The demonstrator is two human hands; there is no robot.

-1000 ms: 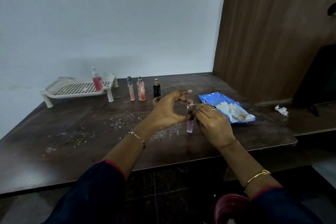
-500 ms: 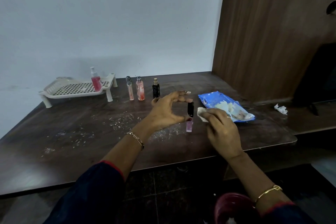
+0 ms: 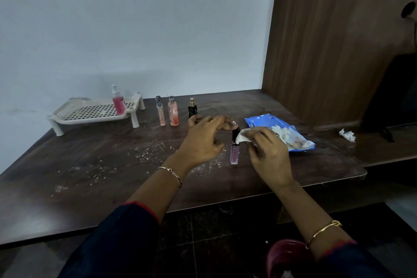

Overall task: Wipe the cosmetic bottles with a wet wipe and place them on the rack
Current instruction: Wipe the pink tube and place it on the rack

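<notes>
A slim purple bottle [image 3: 234,154] with a black cap stands upright on the dark table [image 3: 90,178], in front of me. My left hand [image 3: 206,142] curves over it, fingertips on top of the cap and thumb near its side, holding it steady. My right hand [image 3: 269,158] grips a white wet wipe [image 3: 243,137] and presses it against the right side of the cap. The white perforated rack [image 3: 67,119] sits at the back left with a pink spray bottle [image 3: 118,104] standing on it.
Right of the rack stand a thin clear tube [image 3: 160,111], a peach bottle [image 3: 173,113] and a small black bottle [image 3: 192,108]. A blue wipes pack [image 3: 266,121] lies behind my right hand. A crumpled tissue [image 3: 347,135] lies far right. White crumbs speckle the table.
My right hand drew the wipe a little away from the bottle, then brought it back against the black cap. My left hand stayed on the bottle, which has not moved.
</notes>
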